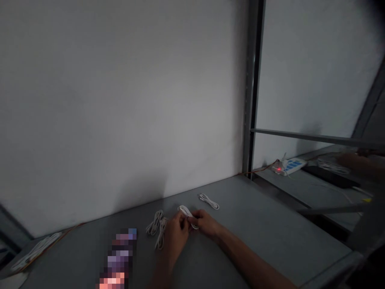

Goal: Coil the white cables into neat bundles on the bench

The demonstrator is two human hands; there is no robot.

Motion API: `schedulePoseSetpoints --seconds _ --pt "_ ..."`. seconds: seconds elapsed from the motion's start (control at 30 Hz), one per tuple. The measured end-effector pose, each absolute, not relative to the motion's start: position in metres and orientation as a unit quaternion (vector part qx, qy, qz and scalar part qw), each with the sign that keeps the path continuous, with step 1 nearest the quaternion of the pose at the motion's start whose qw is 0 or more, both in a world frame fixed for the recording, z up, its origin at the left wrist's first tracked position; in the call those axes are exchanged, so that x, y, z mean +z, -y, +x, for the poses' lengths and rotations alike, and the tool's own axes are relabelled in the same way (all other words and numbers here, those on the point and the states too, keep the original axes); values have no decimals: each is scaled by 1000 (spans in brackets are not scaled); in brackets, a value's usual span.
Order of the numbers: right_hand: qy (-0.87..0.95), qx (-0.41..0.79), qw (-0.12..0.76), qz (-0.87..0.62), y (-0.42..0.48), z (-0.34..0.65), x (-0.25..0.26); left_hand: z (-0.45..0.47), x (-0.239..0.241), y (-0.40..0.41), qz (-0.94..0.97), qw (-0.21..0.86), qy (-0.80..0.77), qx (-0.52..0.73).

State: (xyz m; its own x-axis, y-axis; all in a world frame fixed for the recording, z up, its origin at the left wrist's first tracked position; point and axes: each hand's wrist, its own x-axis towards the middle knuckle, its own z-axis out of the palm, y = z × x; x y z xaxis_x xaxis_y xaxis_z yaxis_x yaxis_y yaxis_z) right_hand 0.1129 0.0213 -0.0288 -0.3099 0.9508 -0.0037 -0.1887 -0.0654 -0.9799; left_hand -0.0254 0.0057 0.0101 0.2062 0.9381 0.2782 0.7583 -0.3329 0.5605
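Observation:
Both of my hands meet around a bundled white cable [185, 210] above the grey tabletop [240, 224]. My left hand [178, 229] pinches the bundle from the left, its fingers closed. From the right, my right hand [204, 223] grips the same loops with thumb and fingers pressed together. Beside my left wrist lie two more coiled white cables, one bundle [154, 223] further back and another [161, 235] partly behind the hand. A separate coiled cable [209, 201] rests beyond my right hand, near the wall.
A pixelated phone-like shape [118, 259] lies front left. White cables [37, 251] are at the far left edge. Past a metal upright [254, 88] and rail [300, 135], a power strip [288, 166] with a red light stands near a dark flat object [329, 177]. Another person's hand [350, 160] is there.

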Motion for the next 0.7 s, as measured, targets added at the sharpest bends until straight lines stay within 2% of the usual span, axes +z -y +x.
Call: schedulePoseSetpoints --seconds 0.27,0.7 --pt "445 635 508 -375 -23 103 -28 -26 11 -8 761 109 -578 274" --pt "449 641 481 -395 -25 106 -30 -27 0 -9 772 143 -549 286"
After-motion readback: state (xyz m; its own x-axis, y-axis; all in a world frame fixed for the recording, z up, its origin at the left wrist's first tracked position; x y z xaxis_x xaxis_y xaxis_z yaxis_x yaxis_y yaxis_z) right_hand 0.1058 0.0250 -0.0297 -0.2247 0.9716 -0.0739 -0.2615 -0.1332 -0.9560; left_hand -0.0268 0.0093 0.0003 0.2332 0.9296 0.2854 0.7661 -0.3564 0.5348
